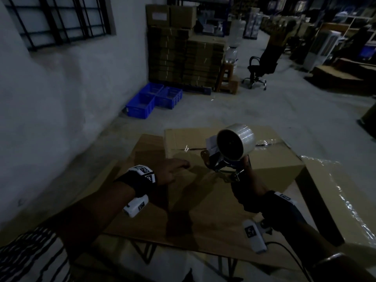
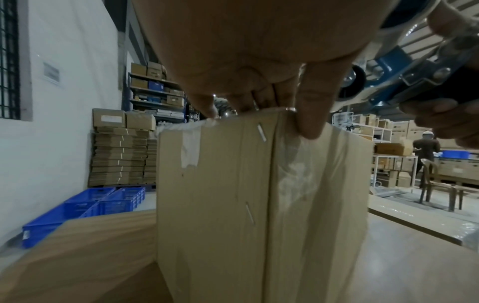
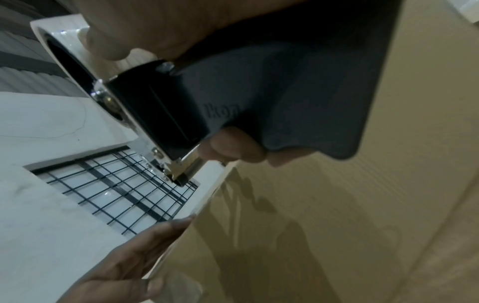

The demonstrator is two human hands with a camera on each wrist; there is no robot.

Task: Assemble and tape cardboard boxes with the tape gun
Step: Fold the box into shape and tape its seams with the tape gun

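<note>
The right hand is gripping the tape gun, roll pointing up and far, above the box. The left hand, fingers straight, is pressing the box's near-left edge.

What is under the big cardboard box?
The cardboard box sits on flat cardboard sheets spread over a table. Whatever lies directly beneath the box is covered, and its inside is closed off.

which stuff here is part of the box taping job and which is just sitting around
In use: cardboard box; tape gun held by right hand; left hand resting flat on the box.
Lying about: blue crates; office chair; stacked flat cartons.
</note>
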